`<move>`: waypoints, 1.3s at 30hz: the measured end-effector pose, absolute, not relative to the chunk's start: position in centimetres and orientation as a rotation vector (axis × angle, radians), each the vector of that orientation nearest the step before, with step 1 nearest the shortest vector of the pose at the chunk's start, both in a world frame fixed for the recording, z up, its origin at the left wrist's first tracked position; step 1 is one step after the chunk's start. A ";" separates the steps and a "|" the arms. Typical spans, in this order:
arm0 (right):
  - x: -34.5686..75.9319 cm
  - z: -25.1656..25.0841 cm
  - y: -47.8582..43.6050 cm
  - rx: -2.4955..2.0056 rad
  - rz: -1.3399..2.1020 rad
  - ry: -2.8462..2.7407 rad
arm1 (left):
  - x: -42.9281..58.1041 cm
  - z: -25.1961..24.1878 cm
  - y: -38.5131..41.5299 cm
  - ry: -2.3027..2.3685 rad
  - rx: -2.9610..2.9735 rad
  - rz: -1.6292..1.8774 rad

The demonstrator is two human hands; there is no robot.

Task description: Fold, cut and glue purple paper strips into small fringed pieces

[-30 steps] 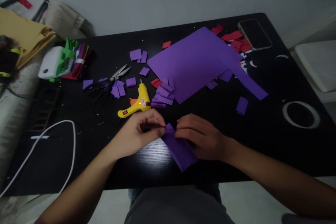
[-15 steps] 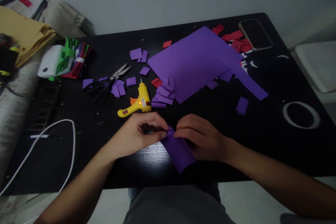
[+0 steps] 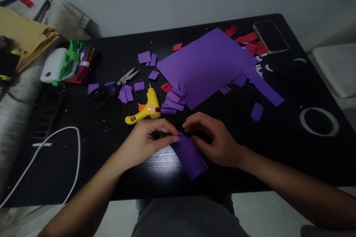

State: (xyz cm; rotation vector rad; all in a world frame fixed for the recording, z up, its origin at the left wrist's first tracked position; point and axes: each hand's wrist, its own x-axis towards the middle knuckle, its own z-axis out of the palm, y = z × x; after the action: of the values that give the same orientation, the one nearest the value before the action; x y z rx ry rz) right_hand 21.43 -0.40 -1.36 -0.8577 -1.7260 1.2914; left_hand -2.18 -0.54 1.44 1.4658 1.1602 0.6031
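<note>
Strip: purple paper strip (image 3: 190, 157) lies at the near edge of the bench (image 3: 278, 148), angled toward the person, its far end pinched up between both hands.
Left hand: left hand (image 3: 147, 142) curled, thumb and forefinger closed on the strip's top corner from the left.
Right hand: right hand (image 3: 214, 140) arched over the same end, fingertips pressing the paper; how firmly they grip I cannot tell.
Risk, crease: fold looks small and worked by fingertips alone; uneven pressure could set it crooked or tear the corner.
Risk, edge: strip's lower end sits close to the bench lip; a tug could slide it off into the lap.
Risk, heat: yellow glue gun (image 3: 144, 109) rests just beyond the left hand, indicator lit, nozzle pointing away; a knuckle drifting back could meet hot metal or drag its white cord (image 3: 52, 155).
Clutter: folded purple pieces (image 3: 174, 100) near the gun, large purple sheet (image 3: 205, 66) behind, scissors (image 3: 116, 85) further left; loose bits could get mixed or swept.
</note>
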 end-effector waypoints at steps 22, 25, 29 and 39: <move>21.1 -1.2 0.4 -1.035 2.129 -1.059 | -2.1 1.4 -0.6 1.022 1.959 0.702; 21.1 -1.3 0.4 -1.026 2.154 -1.008 | -2.1 1.3 -0.7 0.976 2.078 0.713; 21.1 -1.3 0.4 -1.014 2.168 -0.983 | -2.2 1.4 -0.8 0.902 2.209 0.703; 20.9 -1.4 0.2 -0.996 2.182 -0.971 | -2.3 1.7 -0.8 0.870 2.315 0.704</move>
State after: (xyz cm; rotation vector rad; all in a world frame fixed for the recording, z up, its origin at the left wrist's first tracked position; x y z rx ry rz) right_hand 20.89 0.24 -1.39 -0.9960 -0.9708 2.1815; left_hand -2.27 -0.83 1.69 2.3146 0.8703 0.7040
